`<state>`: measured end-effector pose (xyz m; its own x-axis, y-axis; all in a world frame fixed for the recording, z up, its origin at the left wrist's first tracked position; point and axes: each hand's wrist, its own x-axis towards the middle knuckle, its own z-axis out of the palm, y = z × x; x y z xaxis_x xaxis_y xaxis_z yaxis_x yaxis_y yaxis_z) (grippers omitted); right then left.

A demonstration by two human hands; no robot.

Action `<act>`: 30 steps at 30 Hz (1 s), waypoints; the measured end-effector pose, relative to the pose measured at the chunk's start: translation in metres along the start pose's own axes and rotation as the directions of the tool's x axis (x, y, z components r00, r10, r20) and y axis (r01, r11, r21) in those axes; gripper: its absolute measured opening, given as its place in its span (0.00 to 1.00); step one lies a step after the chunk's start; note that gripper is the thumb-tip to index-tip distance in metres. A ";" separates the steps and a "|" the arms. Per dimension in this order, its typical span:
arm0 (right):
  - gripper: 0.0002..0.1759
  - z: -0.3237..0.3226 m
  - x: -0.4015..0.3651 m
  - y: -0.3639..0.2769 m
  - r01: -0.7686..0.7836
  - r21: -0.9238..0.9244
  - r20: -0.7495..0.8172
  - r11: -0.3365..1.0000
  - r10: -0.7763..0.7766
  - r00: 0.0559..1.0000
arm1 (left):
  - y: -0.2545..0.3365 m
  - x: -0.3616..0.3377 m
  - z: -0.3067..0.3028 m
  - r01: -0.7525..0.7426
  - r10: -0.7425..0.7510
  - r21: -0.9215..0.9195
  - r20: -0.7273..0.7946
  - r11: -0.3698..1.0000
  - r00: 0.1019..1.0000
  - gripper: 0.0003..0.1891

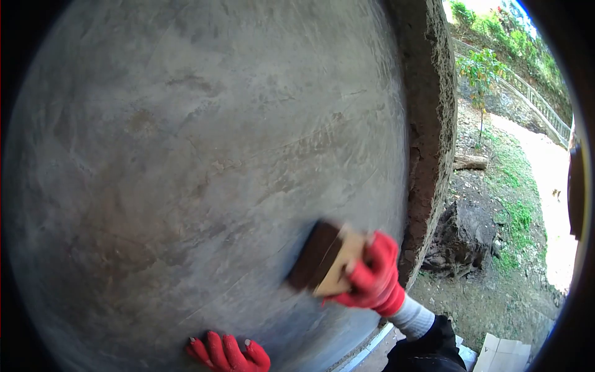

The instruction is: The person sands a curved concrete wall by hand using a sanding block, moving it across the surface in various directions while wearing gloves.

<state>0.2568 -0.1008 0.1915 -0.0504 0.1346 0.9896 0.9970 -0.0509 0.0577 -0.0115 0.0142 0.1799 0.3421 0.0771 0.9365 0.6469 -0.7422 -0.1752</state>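
A grey plastered wall (217, 161) fills most of the view, its surface mottled with darker and brownish patches. My right hand (375, 276), in a red glove with bare fingertips, is closed around the pale wooden handle of a wide flat brush (317, 255). The brush's dark bristle end points left and lies against or very close to the lower right of the wall; motion blurs it a little. At the bottom edge, my left hand (229, 353), also red-gloved, rests on the wall with its fingers apart and nothing visible in it.
Right of the wall runs a rough concrete edge (431, 136). Beyond it lie a dark stump or rock (462, 239), a short log (470, 162), grass and a small tree (482, 77). A pale railing (536, 99) slopes behind. Flattened cardboard (502, 353) sits at the lower right.
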 end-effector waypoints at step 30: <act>0.51 0.040 0.047 -0.157 -0.089 -0.024 -0.014 0.996 0.089 0.996 | -0.112 -0.063 -0.088 0.102 -0.193 -0.352 -0.236 0.930 0.952 0.26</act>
<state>0.1006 -0.0469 0.2234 0.0374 0.1158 0.9926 0.9959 -0.0864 -0.0274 -0.1651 0.0341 0.1671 0.0401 0.0601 0.9974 0.3965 -0.9172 0.0393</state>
